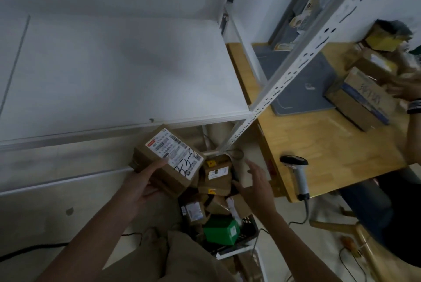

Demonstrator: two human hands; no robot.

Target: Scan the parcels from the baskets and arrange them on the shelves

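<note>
White shelves beside you stood bare. Your left hand had its fingers closed around a labelled cardboard parcel; your right hand hovered spread and empty over the still-full basket. Most remained undone.

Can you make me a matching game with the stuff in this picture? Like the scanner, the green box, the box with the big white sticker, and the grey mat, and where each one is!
Things:
1. scanner
2. green box
3. box with the white sticker
4. grey mat

Places:
A. in the black basket on the floor
B. held in the left hand
C. flat on the wooden table, behind the shelf post
D. at the near edge of the wooden table, handle hanging over

Pairs: 1-D, 2-A, 3-B, 4-C
</note>
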